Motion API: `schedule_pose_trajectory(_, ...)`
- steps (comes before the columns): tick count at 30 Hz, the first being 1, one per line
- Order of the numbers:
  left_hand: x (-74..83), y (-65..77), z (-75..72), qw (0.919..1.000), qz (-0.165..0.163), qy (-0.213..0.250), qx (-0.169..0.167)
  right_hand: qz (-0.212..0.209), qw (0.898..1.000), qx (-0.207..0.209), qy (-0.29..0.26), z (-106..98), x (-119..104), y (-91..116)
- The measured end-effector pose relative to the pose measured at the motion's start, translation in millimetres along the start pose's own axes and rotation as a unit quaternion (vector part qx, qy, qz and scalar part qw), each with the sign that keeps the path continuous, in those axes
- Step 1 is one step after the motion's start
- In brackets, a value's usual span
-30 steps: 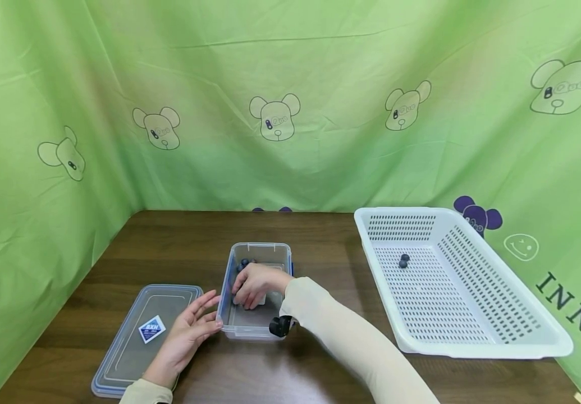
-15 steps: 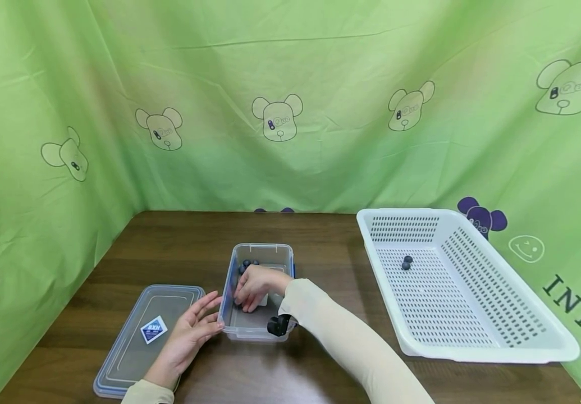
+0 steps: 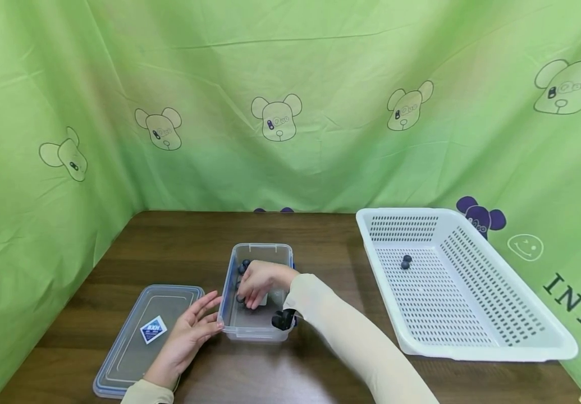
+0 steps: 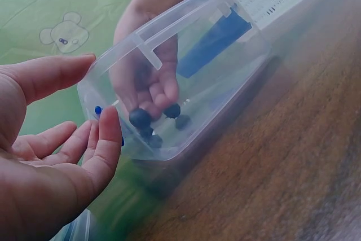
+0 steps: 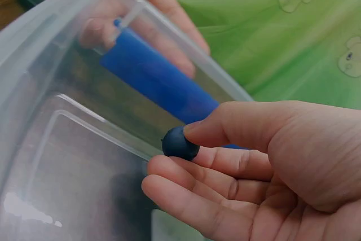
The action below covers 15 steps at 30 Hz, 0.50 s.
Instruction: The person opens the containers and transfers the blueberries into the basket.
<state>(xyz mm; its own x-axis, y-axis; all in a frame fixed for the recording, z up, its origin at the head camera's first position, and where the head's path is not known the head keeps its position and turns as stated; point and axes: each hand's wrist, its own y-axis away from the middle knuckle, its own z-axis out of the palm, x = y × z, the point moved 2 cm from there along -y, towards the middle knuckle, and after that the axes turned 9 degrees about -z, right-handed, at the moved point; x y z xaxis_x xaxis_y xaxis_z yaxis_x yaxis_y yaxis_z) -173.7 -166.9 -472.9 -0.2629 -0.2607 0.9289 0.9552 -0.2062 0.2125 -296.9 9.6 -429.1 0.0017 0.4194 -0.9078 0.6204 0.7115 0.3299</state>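
Observation:
In the head view my right hand (image 3: pixel 259 283) reaches into a clear plastic food box (image 3: pixel 255 334). The right wrist view shows it pinching a dark blueberry (image 5: pixel 180 143) between thumb and forefinger, the other fingers loosely bent below. Several more blueberries (image 3: pixel 242 268) lie along the box's left side, partly hidden by that hand. At the near left corner, my left hand (image 3: pixel 184 339) touches the box from outside, thumb at the corner and relaxed fingers beside the left wall. A blue clip (image 5: pixel 161 86) runs along that wall.
A flat clear lid (image 3: pixel 133 342) with blue edging and a BXH label lies left of the box. On the right stands a white perforated basket (image 3: pixel 381 292) holding two blueberries (image 3: pixel 406 262). A green printed curtain (image 3: pixel 320 168) hangs around the table (image 3: pixel 194 235).
My right hand has shifted slightly up and to the right inside the box, and a blueberry now shows at its fingertips. The left hand stays at the corner.

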Motion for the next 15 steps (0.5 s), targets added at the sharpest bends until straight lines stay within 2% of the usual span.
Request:
schedule_pose_trajectory(8, 0.1, -1.4, -0.1, 1.0000, 0.002, 0.004, 0.007, 0.003, 1.000, 0.012, -0.025, -19, -14, 9)
schedule_pose_trajectory(15, 0.4, -0.9, -0.4, 1.0000, 0.002, 0.001, 0.004, -0.006, 0.999, 0.026, -0.025, -43, -27, 20)
